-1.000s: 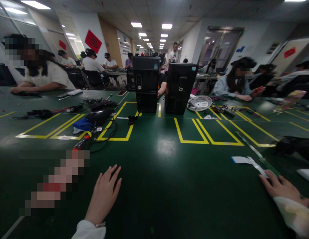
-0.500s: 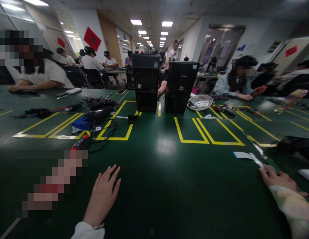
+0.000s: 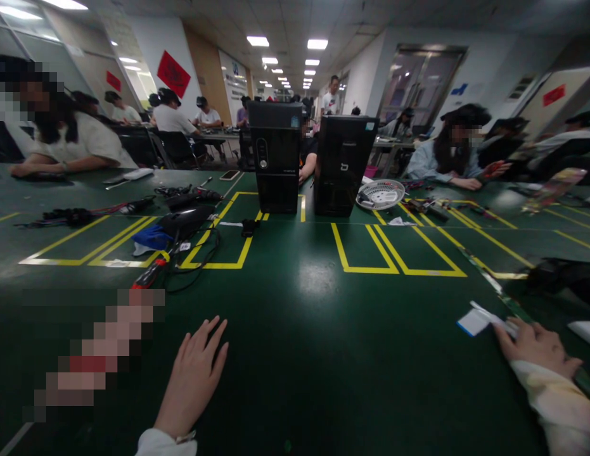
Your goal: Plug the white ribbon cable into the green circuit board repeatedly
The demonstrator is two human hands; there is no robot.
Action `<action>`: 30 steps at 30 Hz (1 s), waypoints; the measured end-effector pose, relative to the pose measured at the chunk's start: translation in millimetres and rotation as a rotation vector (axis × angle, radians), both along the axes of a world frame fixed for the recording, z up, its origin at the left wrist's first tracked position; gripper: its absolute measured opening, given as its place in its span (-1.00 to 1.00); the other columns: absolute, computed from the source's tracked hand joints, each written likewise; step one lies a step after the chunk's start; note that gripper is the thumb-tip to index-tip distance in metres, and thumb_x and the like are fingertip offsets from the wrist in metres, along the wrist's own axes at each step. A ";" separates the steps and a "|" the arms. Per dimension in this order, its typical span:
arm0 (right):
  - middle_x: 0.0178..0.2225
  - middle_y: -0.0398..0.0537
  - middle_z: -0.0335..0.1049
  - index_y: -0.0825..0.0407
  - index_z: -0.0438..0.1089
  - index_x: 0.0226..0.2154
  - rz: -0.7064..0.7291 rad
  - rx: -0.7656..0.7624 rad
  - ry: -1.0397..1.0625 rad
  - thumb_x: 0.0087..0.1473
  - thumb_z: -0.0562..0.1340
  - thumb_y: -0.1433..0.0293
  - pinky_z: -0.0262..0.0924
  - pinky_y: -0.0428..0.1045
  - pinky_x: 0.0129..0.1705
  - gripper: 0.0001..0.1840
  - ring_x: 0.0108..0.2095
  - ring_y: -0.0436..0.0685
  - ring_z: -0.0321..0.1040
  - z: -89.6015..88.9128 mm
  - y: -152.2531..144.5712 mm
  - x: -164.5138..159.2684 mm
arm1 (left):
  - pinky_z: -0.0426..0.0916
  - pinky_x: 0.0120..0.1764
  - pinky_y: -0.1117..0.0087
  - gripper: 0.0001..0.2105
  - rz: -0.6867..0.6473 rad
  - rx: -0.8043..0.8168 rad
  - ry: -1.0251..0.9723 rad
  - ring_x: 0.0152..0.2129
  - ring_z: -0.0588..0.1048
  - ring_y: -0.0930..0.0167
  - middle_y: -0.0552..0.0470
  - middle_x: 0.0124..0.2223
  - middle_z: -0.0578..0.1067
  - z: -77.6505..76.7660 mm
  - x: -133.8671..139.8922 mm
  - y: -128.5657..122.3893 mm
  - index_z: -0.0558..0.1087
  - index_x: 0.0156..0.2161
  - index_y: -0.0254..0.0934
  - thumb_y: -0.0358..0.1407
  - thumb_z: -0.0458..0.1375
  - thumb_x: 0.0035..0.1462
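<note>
The white cable (image 3: 476, 322), blue along its tip, pokes out leftward from the right grip (image 3: 537, 345), which looks narrow, thumb and fingers pinching it at the green counter (image 3: 346, 354). Well apart to the left, I see the left grip (image 3: 196, 364), wide and loose, palm down. Beyond that lies a red-and-black tool (image 3: 149, 273); farther out, between both grips, stand two black computers (image 3: 275, 171), a white basket (image 3: 388, 189) just right of them.
</note>
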State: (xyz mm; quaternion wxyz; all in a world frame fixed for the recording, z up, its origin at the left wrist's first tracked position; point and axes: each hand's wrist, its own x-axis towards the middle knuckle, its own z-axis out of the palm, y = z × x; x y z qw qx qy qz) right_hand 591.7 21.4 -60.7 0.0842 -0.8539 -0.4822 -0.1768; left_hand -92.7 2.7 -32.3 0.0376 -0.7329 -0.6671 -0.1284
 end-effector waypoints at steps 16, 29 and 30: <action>0.12 0.27 0.21 0.19 0.28 0.03 0.612 -0.012 0.129 0.19 -0.12 0.13 0.12 0.28 0.11 -0.40 0.13 0.30 0.17 3.4 -0.1 -141.5 | 0.06 0.18 -0.01 -0.49 0.001 -0.001 0.018 0.20 0.17 0.18 -0.13 0.24 0.24 -2.7 0.0 -0.2 0.20 0.22 -0.28 -0.12 -0.19 0.26; 0.26 0.12 -0.02 0.07 0.09 0.22 1.067 -0.146 0.100 0.24 -0.03 0.17 -0.03 0.36 0.18 -0.43 0.25 0.29 -0.06 27.8 -47.7 -386.0 | 0.09 0.16 -0.02 -0.51 -0.005 0.032 0.038 0.18 0.20 0.17 -0.15 0.23 0.26 -2.7 1.5 0.0 0.23 0.20 -0.31 -0.15 -0.19 0.27; 0.28 0.10 -0.07 0.06 0.06 0.24 1.080 -0.184 0.139 0.24 -0.03 0.15 -0.03 0.34 0.19 -0.41 0.26 0.29 -0.10 30.8 -51.4 -399.4 | 0.09 0.16 -0.01 -0.52 -0.004 0.040 0.043 0.18 0.21 0.17 -0.15 0.23 0.27 -3.1 1.8 0.1 0.24 0.20 -0.31 -0.16 -0.19 0.27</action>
